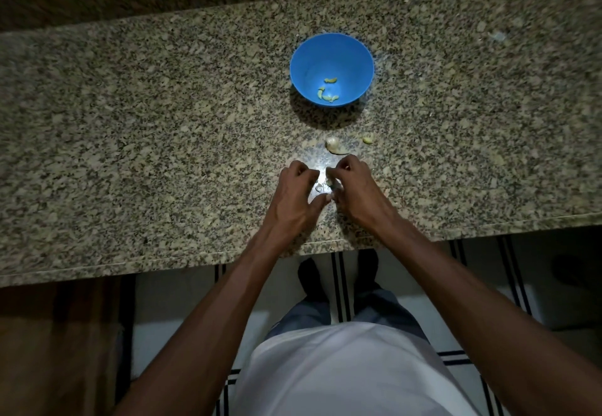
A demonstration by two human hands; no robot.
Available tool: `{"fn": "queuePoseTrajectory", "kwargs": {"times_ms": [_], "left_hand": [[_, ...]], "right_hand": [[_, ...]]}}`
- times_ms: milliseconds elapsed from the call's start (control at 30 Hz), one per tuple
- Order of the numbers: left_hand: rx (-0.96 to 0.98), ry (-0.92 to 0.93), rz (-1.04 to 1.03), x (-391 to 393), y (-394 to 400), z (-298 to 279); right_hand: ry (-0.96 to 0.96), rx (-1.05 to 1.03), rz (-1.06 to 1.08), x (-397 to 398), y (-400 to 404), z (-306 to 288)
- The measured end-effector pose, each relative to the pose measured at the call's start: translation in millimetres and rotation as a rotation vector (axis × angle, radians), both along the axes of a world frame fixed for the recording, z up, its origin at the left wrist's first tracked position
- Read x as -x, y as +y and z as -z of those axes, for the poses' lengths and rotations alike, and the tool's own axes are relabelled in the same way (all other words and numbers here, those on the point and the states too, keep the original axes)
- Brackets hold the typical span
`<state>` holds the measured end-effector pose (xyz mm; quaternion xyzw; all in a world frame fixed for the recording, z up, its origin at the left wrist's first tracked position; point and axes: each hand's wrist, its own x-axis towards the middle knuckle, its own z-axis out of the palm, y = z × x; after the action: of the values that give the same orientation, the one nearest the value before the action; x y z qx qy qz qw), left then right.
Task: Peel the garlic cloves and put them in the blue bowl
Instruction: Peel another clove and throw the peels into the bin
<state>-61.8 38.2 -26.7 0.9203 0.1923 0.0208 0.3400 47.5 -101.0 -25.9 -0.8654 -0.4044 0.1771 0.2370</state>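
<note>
- Surface: speckled granite countertop (163, 142), tan and black grain, with a raised back ledge of the same stone along the far side. A bright patch of light falls on the stone between the hands.
- Room: dim. Below the counter's near edge, a pale floor with dark paired stripes; wood panelling to the lower left.
- Writing: no brand, label or lettering can be read.
- Blue bowl (301, 67): upright on the counter, beyond the hands, holding several peeled cloves (327, 93) at its bottom.
- Unpeeled clove (333, 144): lies on the counter between bowl and hands; a small piece (367, 139) sits just to its right.
- Left hand (294, 200): fingers curled, thumb tip reaching toward the right hand; whether it holds anything cannot be told.
- Right hand (353, 187): fingers curled, pinching a small pale garlic clove (329, 182) over the lit patch.
- Skin scraps (320, 187): lie just under the hands.
</note>
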Motion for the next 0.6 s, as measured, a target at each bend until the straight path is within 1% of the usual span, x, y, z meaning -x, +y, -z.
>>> {"fn": "queuePoseTrajectory", "kwargs": {"times_ms": [100,233,367,467,600], "left_hand": [[-0.028,-0.048,-0.106,-4,-13,-2],[-0.018,-0.044,-0.203,-10,-18,-7],[-0.088,-0.006,-0.196,-15,-19,-7],[-0.167,0.028,-0.187,-14,-24,-2],[-0.175,0.015,-0.172,-7,-26,10]], "right_hand": [[-0.029,-0.028,0.048,6,1,4],[-0.026,-0.04,0.087,8,-1,2],[-0.063,0.013,0.107,7,3,-1],[-0.064,0.011,0.118,7,4,0],[-0.051,-0.012,0.121,6,4,-1]]}}
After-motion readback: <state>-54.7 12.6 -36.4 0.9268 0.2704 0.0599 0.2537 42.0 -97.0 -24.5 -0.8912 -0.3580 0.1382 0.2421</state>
